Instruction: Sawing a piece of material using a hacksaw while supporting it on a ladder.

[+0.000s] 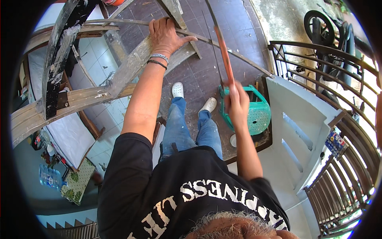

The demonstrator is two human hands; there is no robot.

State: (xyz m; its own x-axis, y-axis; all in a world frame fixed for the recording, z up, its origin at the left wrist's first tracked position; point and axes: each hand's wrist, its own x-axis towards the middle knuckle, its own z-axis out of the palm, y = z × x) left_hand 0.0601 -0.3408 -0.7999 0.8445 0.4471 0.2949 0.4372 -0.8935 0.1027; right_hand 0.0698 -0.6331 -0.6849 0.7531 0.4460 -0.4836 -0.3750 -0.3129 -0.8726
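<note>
My left hand (166,38) grips a long thin wooden strip (242,56), its fingers curled over the far side and its thumb stretched to the right. Beneath that hand lie wider weathered boards (133,65). In my right hand (238,104) is the near end of a hacksaw with an orange frame (225,57). Its thin blade runs along the left of the frame, and the saw crosses the strip to the right of my left hand. Whether the teeth touch the wood I cannot tell. The right hand is slightly blurred.
A green plastic stool (258,115) stands below my right hand. A black paint-marked post (59,59) rises at the left, beside a curved wooden beam (75,97). Metal railings (318,59) and a low pale wall (294,119) run along the right. A motorcycle (338,47) is parked beyond.
</note>
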